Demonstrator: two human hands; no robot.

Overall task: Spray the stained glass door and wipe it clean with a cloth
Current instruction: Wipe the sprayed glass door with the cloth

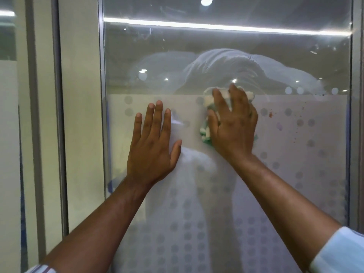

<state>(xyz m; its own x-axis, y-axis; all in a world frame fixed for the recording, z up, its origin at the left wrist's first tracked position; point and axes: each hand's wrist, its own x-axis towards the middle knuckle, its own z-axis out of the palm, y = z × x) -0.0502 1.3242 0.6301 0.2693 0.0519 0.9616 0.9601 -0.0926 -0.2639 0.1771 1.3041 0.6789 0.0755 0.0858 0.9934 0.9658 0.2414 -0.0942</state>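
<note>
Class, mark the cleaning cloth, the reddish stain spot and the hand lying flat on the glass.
cloth (pixel 205 133), head view, green-and-white lower edge.
reddish stain (pixel 270 114), head view, its centre.
left hand (pixel 152 144), head view, back of hand.

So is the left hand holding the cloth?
No, the left hand lies flat and bare on the glass; the right hand presses the cloth.

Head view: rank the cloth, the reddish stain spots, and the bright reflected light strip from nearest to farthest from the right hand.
1. Cloth: pressed under the right hand.
2. Reddish stain spots: just right of the hand, on the frosted band.
3. Light strip: far above, across the clear glass.
</note>
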